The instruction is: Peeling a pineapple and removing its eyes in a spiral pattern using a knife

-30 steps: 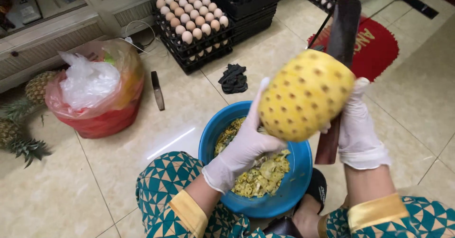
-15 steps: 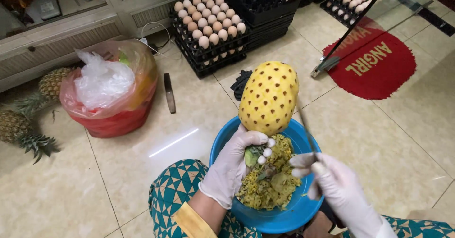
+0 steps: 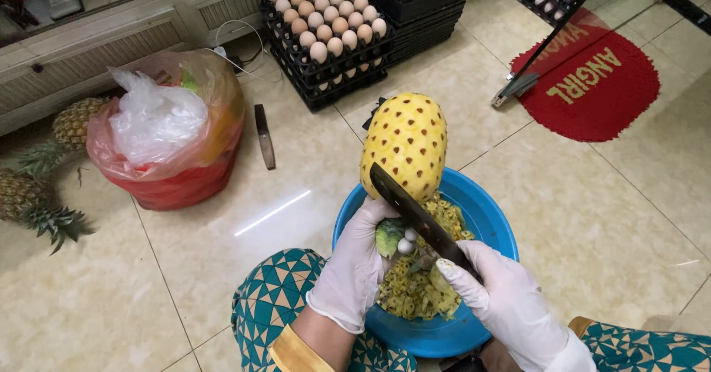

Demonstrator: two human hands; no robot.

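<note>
Since we've got the peeled yellow pineapple (image 3: pixel 404 145) upright over the round blue plastic basin (image 3: pixel 495 224) of peel scraps, our white-gloved left hand (image 3: pixel 355 264) is clamped around its leafy green stub. Our gloved right hand (image 3: pixel 511 305) grips the long dark-bladed knife (image 3: pixel 415 218), blade resting on the lower flesh. We reckon it's heavy, wet and slippery, firm though easily bruised, so that stub looks like the safest hold.

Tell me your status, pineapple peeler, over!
Left hand grips peeled pineapple over blue bowl. Right hand holds knife against it. Nothing blocking.
</note>
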